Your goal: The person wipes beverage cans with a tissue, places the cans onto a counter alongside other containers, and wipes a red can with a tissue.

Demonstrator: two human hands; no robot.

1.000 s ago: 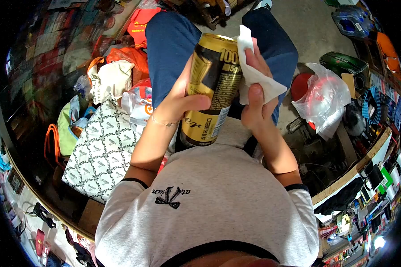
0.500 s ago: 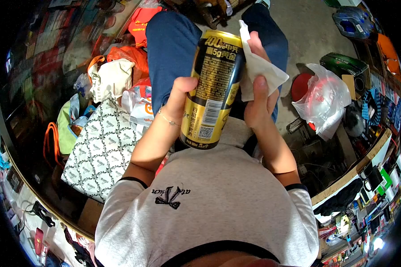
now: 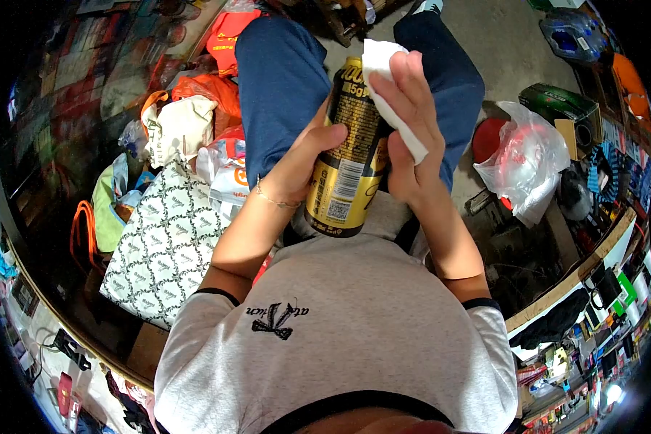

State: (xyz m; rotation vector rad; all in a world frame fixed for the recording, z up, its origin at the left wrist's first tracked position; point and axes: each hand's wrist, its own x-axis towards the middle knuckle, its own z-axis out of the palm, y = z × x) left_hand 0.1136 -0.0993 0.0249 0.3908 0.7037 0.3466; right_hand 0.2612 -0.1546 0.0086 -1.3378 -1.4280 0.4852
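A tall black and gold drink can is held tilted above my lap, its barcode side facing me. My left hand grips its left side, the thumb across the front and the other fingers hidden behind. On the can's upper right lies a folded white tissue, pressed there by my right hand. The fingers of that hand stretch over the tissue with the thumb lower down, near the can's side. The tissue covers part of the can's top lettering.
At my left lie a white box with a dark lattice pattern, a cream cloth bag and red plastic bags. A clear plastic bag and a green box are at my right. A curved wooden edge runs near my right elbow.
My right hand has brought the tissue left onto the can's upper side; it was held beside the can before. The can has turned slightly, and my left thumb reaches further across it.
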